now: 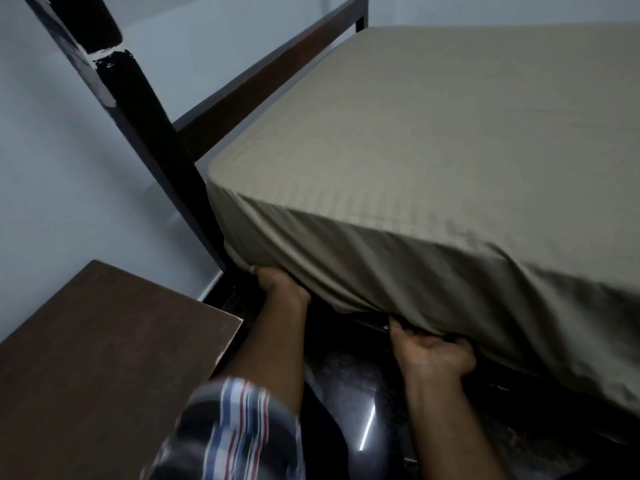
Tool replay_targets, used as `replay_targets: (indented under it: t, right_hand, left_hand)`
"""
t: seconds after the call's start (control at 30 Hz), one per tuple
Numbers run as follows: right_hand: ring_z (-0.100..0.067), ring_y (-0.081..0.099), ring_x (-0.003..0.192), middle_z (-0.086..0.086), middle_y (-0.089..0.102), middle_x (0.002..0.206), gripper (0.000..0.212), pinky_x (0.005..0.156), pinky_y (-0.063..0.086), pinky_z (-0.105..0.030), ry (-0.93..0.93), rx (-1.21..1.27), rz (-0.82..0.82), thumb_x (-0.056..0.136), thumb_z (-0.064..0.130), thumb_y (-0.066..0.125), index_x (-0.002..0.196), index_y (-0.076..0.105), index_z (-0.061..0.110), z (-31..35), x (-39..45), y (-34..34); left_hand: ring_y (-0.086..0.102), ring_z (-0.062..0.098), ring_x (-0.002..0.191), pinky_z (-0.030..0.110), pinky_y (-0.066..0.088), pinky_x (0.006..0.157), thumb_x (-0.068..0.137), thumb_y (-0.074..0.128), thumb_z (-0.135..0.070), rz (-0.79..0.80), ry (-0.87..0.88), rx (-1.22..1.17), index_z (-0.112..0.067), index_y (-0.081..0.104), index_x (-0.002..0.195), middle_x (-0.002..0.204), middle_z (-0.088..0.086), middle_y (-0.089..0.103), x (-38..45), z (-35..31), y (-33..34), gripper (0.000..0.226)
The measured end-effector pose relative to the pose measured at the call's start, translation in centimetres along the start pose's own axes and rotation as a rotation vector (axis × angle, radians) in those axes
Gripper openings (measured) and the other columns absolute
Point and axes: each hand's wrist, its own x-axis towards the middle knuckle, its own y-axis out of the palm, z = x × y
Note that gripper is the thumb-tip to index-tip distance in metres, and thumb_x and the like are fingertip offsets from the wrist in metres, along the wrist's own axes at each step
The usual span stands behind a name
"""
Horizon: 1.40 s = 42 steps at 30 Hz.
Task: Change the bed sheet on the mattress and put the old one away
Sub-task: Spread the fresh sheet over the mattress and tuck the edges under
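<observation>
Both hands work the sheet's lower hem at the bottom centre of the frame. The left hand grips it at the mattress corner; the right hand curls round the edge further right, probably to tuck or free it. The sheet lies stretched over the mattress, filling the right half. A brown table sits lower left.
</observation>
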Motion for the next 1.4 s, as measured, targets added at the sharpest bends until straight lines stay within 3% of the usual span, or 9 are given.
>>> replay_targets:
  t: [0.17,0.3,0.57,0.67,0.8,0.93,1.03,1.27,1.4]
  right_hand:
    - [-0.031,0.06,0.109,-0.014,0.064,0.12,0.043,0.11,0.038,-0.056,-0.001,0.004,-0.009,0.097,0.036,0.037,0.123,0.064,0.015,0.1,0.0,-0.6]
    - [-0.032,0.06,0.107,-0.017,0.063,0.12,0.042,0.105,0.042,-0.052,0.015,-0.081,-0.019,0.096,0.034,0.041,0.123,0.061,0.009,0.6,-0.1,-1.7]
    - [-0.027,0.065,0.092,-0.021,0.062,0.127,0.021,0.076,0.058,-0.037,-0.171,-0.459,-0.167,0.102,0.018,0.047,0.103,0.061,0.003,7.0,-1.3,-5.0]
    - [-0.026,0.061,0.104,-0.018,0.058,0.137,0.022,0.096,0.048,-0.037,-0.367,-0.371,-0.192,0.104,0.016,0.042,0.098,0.061,0.007,11.3,-2.3,-5.1]
    - [-0.032,0.055,0.126,-0.02,0.054,0.141,0.035,0.11,0.041,-0.04,-0.424,-0.364,-0.244,0.105,0.015,0.039,0.132,0.056,0.001,13.8,-3.0,-4.4]
    - [-0.03,0.061,0.102,-0.02,0.062,0.129,0.034,0.092,0.051,-0.038,-0.484,-0.254,-0.37,0.101,0.011,0.04,0.129,0.058,-0.001,15.3,-1.9,-3.7]
    - [-0.029,0.065,0.098,-0.02,0.067,0.119,0.033,0.078,0.056,-0.034,-0.589,-0.201,-0.384,0.1,0.009,0.044,0.125,0.061,-0.004,17.5,-1.2,-4.6]
    - [-0.029,0.063,0.1,-0.016,0.066,0.112,0.029,0.084,0.052,-0.038,-0.633,-0.25,-0.335,0.1,0.008,0.051,0.127,0.06,0.004,22.6,-1.8,-5.3]
    - [-0.027,0.063,0.092,-0.012,0.065,0.093,0.018,0.084,0.054,-0.038,-0.597,-0.264,-0.325,0.099,0.002,0.052,0.113,0.061,0.006,24.2,-1.6,-5.3]
  left_hand:
    - [0.06,0.031,0.112,0.042,0.05,0.099,0.108,0.037,-0.03,0.071,-0.198,0.094,-0.009,0.058,0.125,0.12,0.016,0.062,-6.9,8.8,-3.3,0.034]
    - [0.06,0.016,0.061,0.027,0.057,0.059,0.103,0.035,-0.008,0.199,-0.433,0.17,-0.007,0.056,0.083,0.064,0.008,0.061,-8.2,11.2,-2.8,0.029]
    - [0.06,0.029,0.092,0.04,0.042,0.107,0.079,0.042,0.0,0.299,-0.518,0.143,-0.007,0.062,0.091,0.097,0.014,0.066,-8.1,13.0,-0.7,0.025]
    - [0.062,0.026,0.089,0.04,0.046,0.101,0.087,0.041,-0.008,0.297,-0.449,0.181,-0.015,0.065,0.094,0.099,0.009,0.067,-9.3,14.1,-0.2,0.026]
    - [0.059,0.023,0.104,0.038,0.046,0.092,0.094,0.046,-0.016,0.2,-0.378,0.391,-0.015,0.064,0.116,0.114,0.008,0.064,-11.9,14.7,-0.2,0.029]
    - [0.053,0.021,0.117,0.035,0.044,0.095,0.097,0.048,-0.01,0.157,-0.383,0.474,-0.009,0.059,0.133,0.129,0.009,0.059,-14.0,17.4,-1.5,0.037]
    - [0.057,0.024,0.112,0.035,0.046,0.098,0.096,0.042,0.0,0.233,-0.508,0.447,-0.003,0.063,0.106,0.106,0.012,0.063,-16.4,21.3,-1.1,0.024]
    - [0.058,0.027,0.109,0.035,0.047,0.098,0.097,0.039,0.006,0.29,-0.559,0.428,-0.004,0.06,0.096,0.093,0.011,0.062,-18.4,25.1,-0.3,0.023]
    - [0.056,0.028,0.114,0.037,0.046,0.1,0.099,0.04,0.003,0.338,-0.607,0.491,-0.002,0.059,0.114,0.105,0.016,0.062,-20.1,27.3,-0.1,0.024]
